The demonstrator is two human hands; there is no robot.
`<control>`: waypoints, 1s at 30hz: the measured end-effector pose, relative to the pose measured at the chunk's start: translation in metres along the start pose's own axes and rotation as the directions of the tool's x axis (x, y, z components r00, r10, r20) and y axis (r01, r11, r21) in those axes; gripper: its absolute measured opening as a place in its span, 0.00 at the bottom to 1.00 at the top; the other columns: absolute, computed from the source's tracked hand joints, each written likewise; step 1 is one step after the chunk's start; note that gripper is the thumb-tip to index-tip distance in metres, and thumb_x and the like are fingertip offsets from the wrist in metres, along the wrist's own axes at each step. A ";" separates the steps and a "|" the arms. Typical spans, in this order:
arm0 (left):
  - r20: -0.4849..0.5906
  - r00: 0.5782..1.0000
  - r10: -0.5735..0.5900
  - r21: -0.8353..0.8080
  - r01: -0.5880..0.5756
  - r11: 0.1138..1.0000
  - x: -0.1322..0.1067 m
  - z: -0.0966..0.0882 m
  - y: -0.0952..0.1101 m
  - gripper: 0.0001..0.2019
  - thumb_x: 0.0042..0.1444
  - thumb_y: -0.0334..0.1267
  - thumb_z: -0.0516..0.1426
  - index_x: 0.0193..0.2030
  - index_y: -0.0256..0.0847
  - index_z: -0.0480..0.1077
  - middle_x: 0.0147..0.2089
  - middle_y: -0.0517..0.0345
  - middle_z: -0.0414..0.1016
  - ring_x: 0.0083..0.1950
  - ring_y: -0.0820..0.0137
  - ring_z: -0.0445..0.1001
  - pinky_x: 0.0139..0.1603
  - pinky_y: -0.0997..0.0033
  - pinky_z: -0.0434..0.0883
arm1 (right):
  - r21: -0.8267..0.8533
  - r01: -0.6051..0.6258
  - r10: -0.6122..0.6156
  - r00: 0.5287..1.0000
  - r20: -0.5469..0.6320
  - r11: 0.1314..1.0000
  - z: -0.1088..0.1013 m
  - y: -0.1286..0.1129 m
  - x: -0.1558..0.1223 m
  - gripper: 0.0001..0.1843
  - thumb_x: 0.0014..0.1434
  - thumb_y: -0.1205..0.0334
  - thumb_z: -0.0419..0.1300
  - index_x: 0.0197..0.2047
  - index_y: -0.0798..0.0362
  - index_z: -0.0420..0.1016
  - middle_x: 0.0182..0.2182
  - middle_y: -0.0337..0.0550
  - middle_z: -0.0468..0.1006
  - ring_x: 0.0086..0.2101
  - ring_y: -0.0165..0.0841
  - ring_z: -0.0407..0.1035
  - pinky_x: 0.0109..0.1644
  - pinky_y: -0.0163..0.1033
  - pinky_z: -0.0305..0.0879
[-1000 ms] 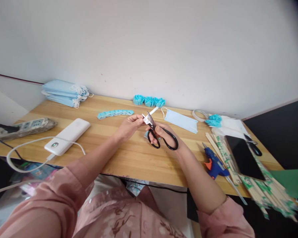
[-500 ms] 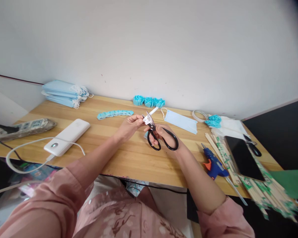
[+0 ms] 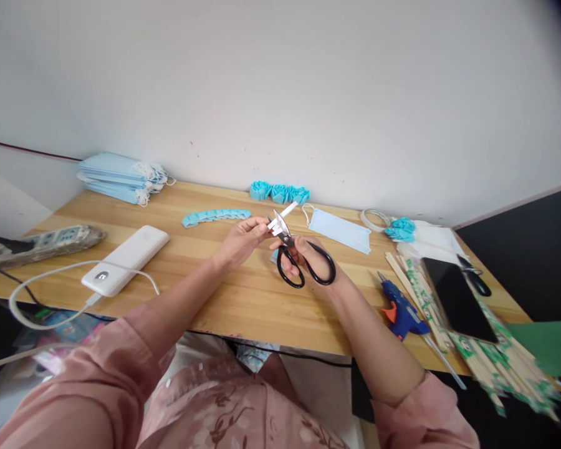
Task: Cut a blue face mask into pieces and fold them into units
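Observation:
My left hand (image 3: pixel 247 239) pinches a narrow white strip (image 3: pixel 288 211) between thumb and fingers, and the strip points away toward the wall. My right hand (image 3: pixel 303 252) is wrapped round black-handled scissors (image 3: pixel 327 271), its fingers in and about the loops. The scissor blades are apart and lie across the white strip, close to my left fingertips. Under my right hand a small light-blue piece (image 3: pixel 274 256) shows, mostly hidden. Beyond my hands are three folded blue flowers (image 3: pixel 279 193) and, farther left, a pleated blue strip (image 3: pixel 216 216). A flat blue face mask (image 3: pixel 340 229) lies to the right.
Stacked masks (image 3: pixel 115 178), a power strip (image 3: pixel 68 237) and a cabled white power bank (image 3: pixel 126 259) occupy the left. At right lie a tape roll (image 3: pixel 374 219), another blue flower (image 3: pixel 401 229), a blue glue gun (image 3: pixel 402 312), a phone (image 3: pixel 458 299) and wrapped chopsticks (image 3: pixel 507 368).
My hands stay almost in place, with the strip still between the blades. The scissor handles have shifted very slightly downward.

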State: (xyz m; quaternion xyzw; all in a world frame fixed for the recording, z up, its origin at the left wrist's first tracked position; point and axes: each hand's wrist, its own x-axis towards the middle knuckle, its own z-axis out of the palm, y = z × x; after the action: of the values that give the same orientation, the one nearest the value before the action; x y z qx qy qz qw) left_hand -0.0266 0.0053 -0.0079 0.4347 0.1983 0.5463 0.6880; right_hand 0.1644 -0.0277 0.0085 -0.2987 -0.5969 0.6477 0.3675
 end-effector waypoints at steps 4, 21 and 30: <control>0.010 1.000 0.011 0.008 -0.011 1.000 0.001 -0.002 -0.001 0.15 0.45 0.47 0.71 0.34 0.40 0.79 0.36 0.57 0.80 0.41 0.69 0.77 0.55 0.62 0.70 | -0.010 0.003 -0.003 1.000 -0.013 1.000 0.001 -0.002 0.000 0.34 0.61 0.33 0.54 0.47 0.58 0.78 0.21 0.37 0.72 0.18 0.26 0.63 0.24 0.34 0.64; -0.050 0.999 -0.011 0.050 0.013 0.999 0.001 -0.002 0.002 0.10 0.45 0.42 0.72 0.33 0.42 0.80 0.36 0.58 0.81 0.39 0.70 0.77 0.50 0.64 0.70 | 0.009 0.016 -0.015 0.998 -0.054 1.000 0.005 -0.001 0.002 0.33 0.60 0.33 0.57 0.43 0.59 0.79 0.18 0.35 0.69 0.15 0.24 0.59 0.20 0.33 0.60; -0.113 0.993 -0.024 0.103 0.035 0.994 0.003 -0.007 0.001 0.12 0.46 0.43 0.71 0.31 0.38 0.77 0.32 0.57 0.79 0.36 0.70 0.76 0.46 0.66 0.70 | -0.181 -0.020 0.028 0.999 0.044 0.983 0.010 -0.011 -0.002 0.34 0.57 0.32 0.59 0.42 0.59 0.80 0.17 0.33 0.65 0.16 0.23 0.59 0.20 0.31 0.56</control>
State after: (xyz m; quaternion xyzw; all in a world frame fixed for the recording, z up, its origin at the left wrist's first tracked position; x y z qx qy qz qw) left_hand -0.0317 0.0113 -0.0102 0.4359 0.2715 0.5484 0.6600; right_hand 0.1584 -0.0353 0.0202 -0.3227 -0.6579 0.6022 0.3170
